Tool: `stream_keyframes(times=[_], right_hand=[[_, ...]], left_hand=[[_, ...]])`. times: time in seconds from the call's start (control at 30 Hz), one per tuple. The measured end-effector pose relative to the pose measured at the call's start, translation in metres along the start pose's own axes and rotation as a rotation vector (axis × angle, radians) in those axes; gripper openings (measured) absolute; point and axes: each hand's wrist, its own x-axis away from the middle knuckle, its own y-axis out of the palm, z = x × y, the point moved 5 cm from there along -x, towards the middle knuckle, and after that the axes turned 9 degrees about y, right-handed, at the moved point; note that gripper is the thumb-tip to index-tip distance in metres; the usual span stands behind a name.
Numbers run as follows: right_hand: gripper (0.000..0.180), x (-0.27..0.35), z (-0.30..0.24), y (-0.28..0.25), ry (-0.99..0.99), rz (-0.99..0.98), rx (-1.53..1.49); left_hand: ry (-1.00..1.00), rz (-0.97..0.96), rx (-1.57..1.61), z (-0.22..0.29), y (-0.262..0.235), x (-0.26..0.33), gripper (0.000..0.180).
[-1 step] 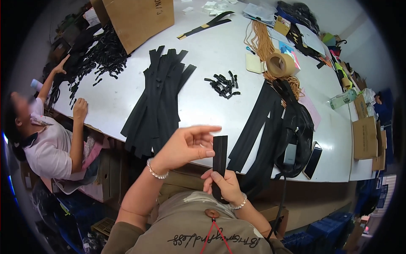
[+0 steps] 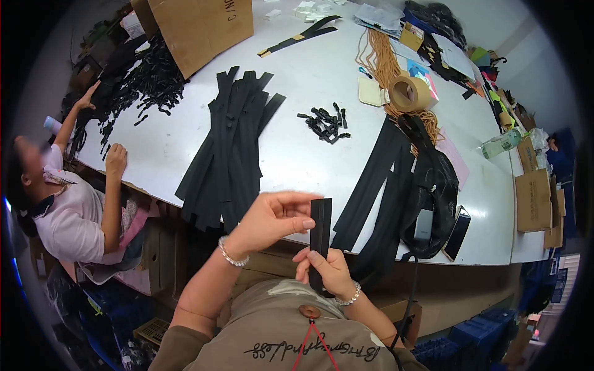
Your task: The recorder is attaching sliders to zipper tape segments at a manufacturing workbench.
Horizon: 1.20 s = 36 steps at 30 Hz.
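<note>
A narrow black zipper strip (image 2: 320, 224) stands upright in front of me, at the table's near edge. Its lower part is pinched between the thumb and fingers of my right hand (image 2: 331, 271). My left hand (image 2: 272, 213) is at the strip's upper left edge, with thumb and fingers apart. The left thumb tip comes up to the strip's edge; whether it touches, I cannot tell. On the left of the table lies a pile of long black zipper strips (image 2: 232, 142), and more black strips (image 2: 374, 179) hang over the edge at the right.
Small black zipper sliders (image 2: 325, 123) form a heap mid-table. A tape roll (image 2: 409, 94), a black bag (image 2: 433, 179), a phone (image 2: 456, 234) and a bottle (image 2: 501, 144) occupy the right. Left are a cardboard box (image 2: 207, 34), a dark heap of small parts (image 2: 151, 80) and a seated co-worker (image 2: 74, 210).
My left index finger has come down slightly toward the strip's top, and the left hand has curled in a little. My right hand keeps its hold on the zipper strip.
</note>
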Motion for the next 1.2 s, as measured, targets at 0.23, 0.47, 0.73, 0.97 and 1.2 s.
stream_keyframes(times=[0.23, 0.47, 0.73, 0.97, 1.2], right_hand=[[0.039, -0.002, -0.010, -0.013, -0.069, 0.034, -0.003], [0.053, -0.002, -0.024, -0.060, -0.314, 0.426, -0.094], [0.022, 0.018, -0.060, -0.037, -0.421, 0.523, 0.432], [0.014, 0.006, -0.072, -0.017, -0.250, 0.258, 0.797], [0.015, -0.001, -0.048, -0.015, -0.510, 0.384, 0.439]], left_hand=[[-0.045, 0.151, -0.083, -0.031, 0.000, 0.008, 0.017], [-0.011, 0.191, -0.168, -0.024, -0.004, 0.015, 0.016], [-0.079, 0.062, -0.281, -0.032, 0.008, 0.016, 0.012], [-0.135, -0.241, -0.460, -0.030, 0.017, 0.021, 0.021], [0.059, -0.002, -0.160, -0.068, 0.020, 0.030, 0.033]])
